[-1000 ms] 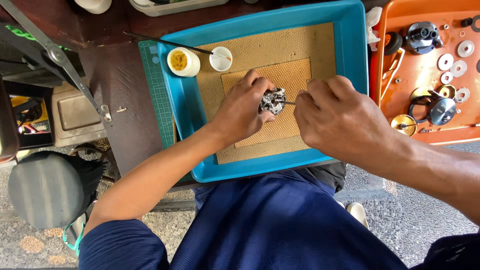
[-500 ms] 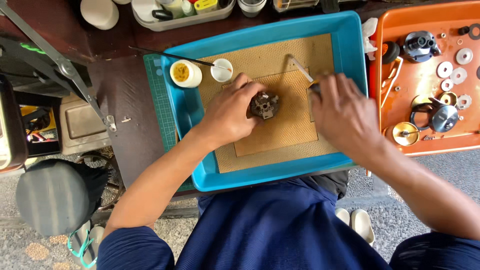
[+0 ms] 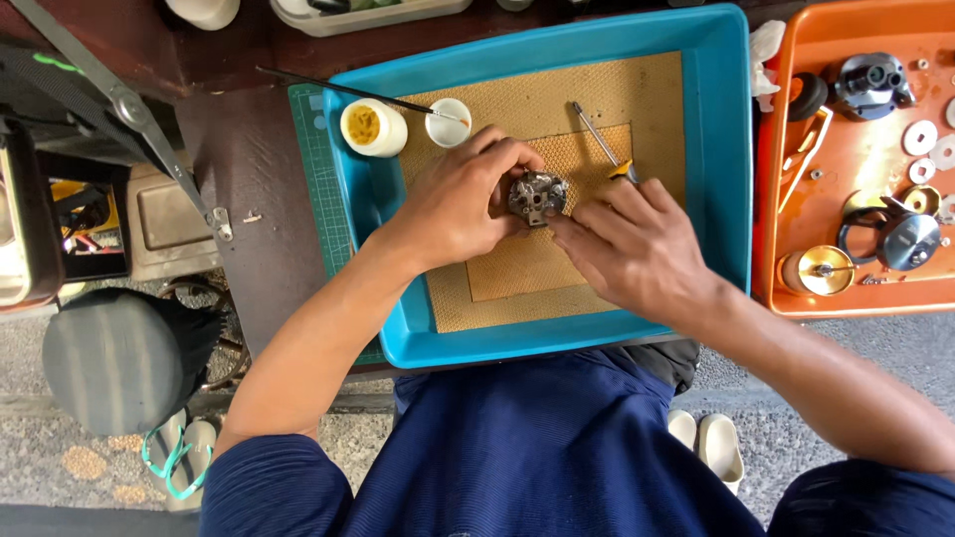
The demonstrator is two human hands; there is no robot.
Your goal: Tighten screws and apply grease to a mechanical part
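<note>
My left hand (image 3: 460, 204) grips a small grey metal mechanism part (image 3: 537, 196) above the tan mat (image 3: 517, 278) inside the blue tray (image 3: 711, 199). My right hand (image 3: 637, 249) rests on the mat just right of the part, fingers stretched out, with one fingertip touching the part's lower edge. A thin screwdriver (image 3: 597, 137) with a yellow handle lies on the mat, its handle end right at my right hand's knuckles.
A small jar of yellow grease (image 3: 372, 126), a white cap (image 3: 448, 121) and a thin brush (image 3: 348, 91) sit at the tray's top left. An orange tray (image 3: 796, 288) on the right holds washers, gears and metal parts. A dark stool (image 3: 119, 358) stands lower left.
My right hand pulled the screwdriver away from the part, laid it on the mat, and came back to the part. My left hand kept holding the part.
</note>
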